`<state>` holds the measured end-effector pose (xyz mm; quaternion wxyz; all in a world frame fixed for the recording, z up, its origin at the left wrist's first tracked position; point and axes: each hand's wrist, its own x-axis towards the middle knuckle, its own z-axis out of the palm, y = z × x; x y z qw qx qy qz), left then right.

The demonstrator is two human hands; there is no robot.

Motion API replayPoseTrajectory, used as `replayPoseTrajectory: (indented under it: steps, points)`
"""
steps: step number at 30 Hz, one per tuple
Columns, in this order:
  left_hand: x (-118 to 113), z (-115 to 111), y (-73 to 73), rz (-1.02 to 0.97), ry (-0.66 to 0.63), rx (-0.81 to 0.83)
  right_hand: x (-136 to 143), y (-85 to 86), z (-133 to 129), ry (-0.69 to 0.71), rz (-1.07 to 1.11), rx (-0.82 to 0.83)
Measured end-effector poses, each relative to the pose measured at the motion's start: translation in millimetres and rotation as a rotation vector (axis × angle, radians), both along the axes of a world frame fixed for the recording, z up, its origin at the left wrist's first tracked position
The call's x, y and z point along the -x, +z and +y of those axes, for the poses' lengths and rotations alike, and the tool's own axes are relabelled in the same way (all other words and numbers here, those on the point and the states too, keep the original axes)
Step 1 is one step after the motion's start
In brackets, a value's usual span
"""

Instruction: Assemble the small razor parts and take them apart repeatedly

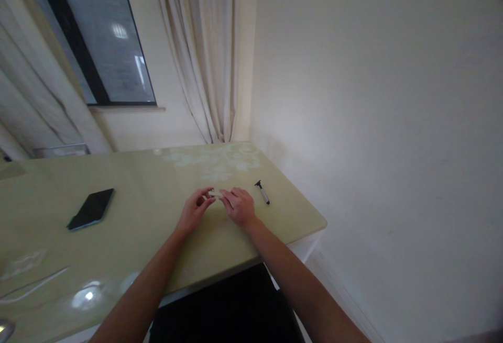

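Note:
Over the table, my left hand [194, 209] and my right hand [239, 206] meet around a small pale piece [214, 194] with a dark, shiny end. Its exact kind is too small to make out. The left thumb and fingertips pinch the dark end. At the other end, the right thumb and fingers close on the pale part and hide some of it. A razor [262, 192] with a black head and a grey-and-black handle lies on the table just right of my right hand, touched by neither hand.
A dark phone or tablet [91, 209] lies on the pale green table [137, 186] to the left. A white cable [35, 286] and a clear plastic piece [23, 264] rest at the lower left. The wall [377, 123] borders the table's right side; curtains [204, 55] hang behind.

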<state>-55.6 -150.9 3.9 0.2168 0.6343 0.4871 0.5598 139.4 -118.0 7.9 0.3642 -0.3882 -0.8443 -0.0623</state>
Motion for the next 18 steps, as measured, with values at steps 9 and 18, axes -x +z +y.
replayPoseTrajectory:
  steps: [9,18]
  points:
    - [1.2,0.0,-0.6,-0.008,0.006,0.001,-0.4,-0.9,0.8,0.008,0.018,-0.004]
    - [1.1,-0.2,0.9,-0.033,0.031,-0.001,-1.9,-0.2,1.7,-0.041,0.027,0.025]
